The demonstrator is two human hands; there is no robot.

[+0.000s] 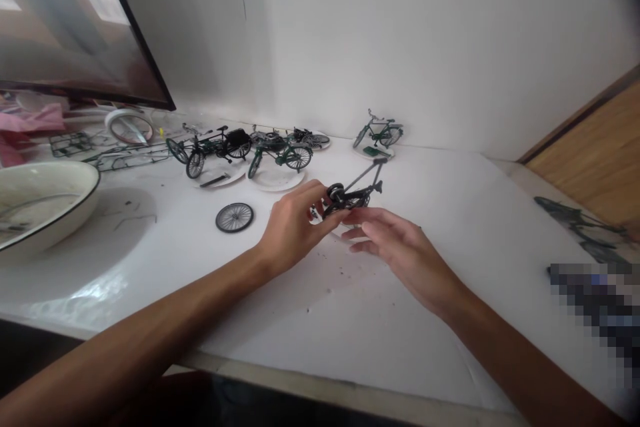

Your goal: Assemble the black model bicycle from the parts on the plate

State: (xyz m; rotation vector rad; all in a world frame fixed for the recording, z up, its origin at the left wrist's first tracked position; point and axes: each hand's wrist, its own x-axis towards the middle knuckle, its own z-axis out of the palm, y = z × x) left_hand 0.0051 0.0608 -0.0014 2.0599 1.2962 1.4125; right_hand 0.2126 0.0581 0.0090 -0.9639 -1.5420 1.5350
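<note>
black bicycle frame [357,197] sits pinched in the left hand [294,221], best held steady; right hand [397,240] alongside, grip unclear.

Head view forward, down onto table [320,340]

Our left hand [293,219] pinches a dark miniature bicycle frame [356,196] above the glossy white bench [280,327]; our right hand [400,245] is at its underside. We have a black-rimmed spoked wheel [235,218] lying flat to the left, a small green model bicycle [383,131] behind.
</note>
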